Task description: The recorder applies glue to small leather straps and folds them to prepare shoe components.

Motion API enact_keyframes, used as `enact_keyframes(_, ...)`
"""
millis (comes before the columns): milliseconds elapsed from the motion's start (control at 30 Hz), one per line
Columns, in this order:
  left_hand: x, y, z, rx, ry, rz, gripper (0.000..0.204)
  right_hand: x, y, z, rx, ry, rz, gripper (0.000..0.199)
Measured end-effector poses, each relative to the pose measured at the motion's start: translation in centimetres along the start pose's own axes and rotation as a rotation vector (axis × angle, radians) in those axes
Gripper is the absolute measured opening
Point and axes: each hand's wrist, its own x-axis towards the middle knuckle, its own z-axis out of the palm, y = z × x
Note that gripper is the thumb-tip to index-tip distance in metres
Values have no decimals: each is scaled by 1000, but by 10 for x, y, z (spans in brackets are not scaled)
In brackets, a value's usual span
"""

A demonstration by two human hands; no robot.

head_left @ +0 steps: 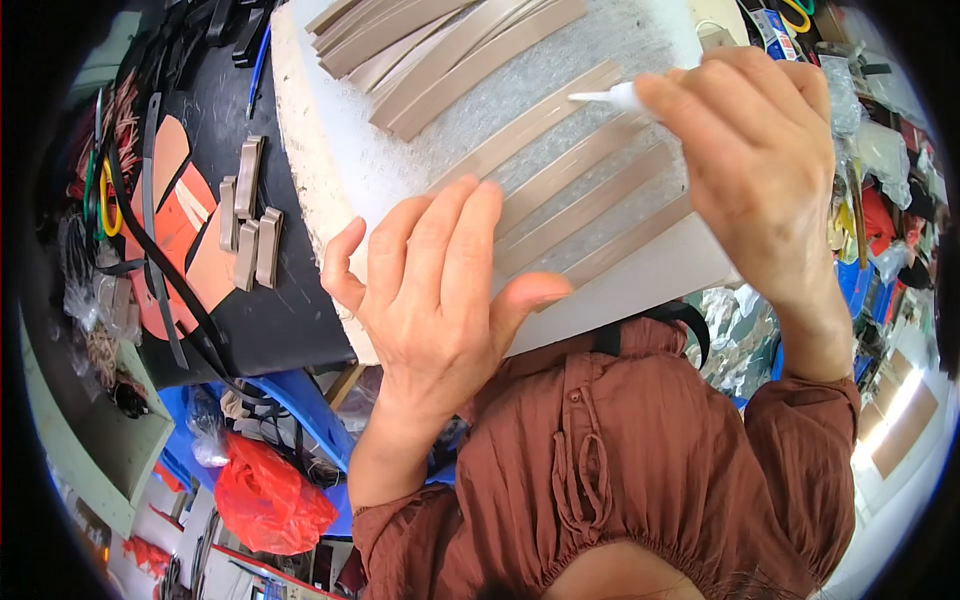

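My right hand (pixel 755 150) grips a small white nozzle-tipped bottle (pixel 622 97), most of it hidden in the fingers. Its tip touches, or hovers just over, the right part of a taupe strip (pixel 540 128), where a shiny line shows. With fingers spread, my left hand (pixel 435 265) lies over the left ends of the strips. Below that strip, several more taupe strips (pixel 585 200) lie slanted side by side on a whitish, glue-marked board (pixel 610 320). A pile of similar strips (pixel 440 60) rests at the board's far side.
On the black table (pixel 300 310) to the left are small folded taupe pieces (pixel 248 205), orange-pink sheet pieces (pixel 175 230), black straps and yellow-handled scissors (pixel 108 205). A blue pen (pixel 259 70) lies farther back. Below the table, a red plastic bag (pixel 268 495) sits by a blue bin (pixel 300 400).
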Motion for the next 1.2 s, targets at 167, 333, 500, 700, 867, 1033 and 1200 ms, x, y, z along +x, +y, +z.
enact_keyframes(167, -1, -3, 2, -77, 74, -18, 60, -9, 42, 22, 707, 165, 523, 17)
enact_keyframes(333, -10, -2, -3, -91, 147, 2, 40, 21, 69, 68, 1286, 361, 660, 12)
enact_keyframes(500, -18, 14, -7, -190, 167, -68, 20, 27, 88, 91, 1136, 245, 634, 30)
enact_keyframes(700, -34, 38, -2, -263, 82, -135, 25, -36, 52, 51, 676, 371, 651, 16)
enact_keyframes(867, -36, 46, 3, -143, 61, -153, 28, -93, -3, 33, 476, 198, 222, 28)
enact_keyframes(1033, -36, 49, 6, -135, 89, -160, 24, -104, -12, 35, 654, 175, 364, 28)
enact_keyframes(1200, -33, 55, 0, -334, 46, -214, 19, -107, -16, 15, 934, 36, 527, 26)
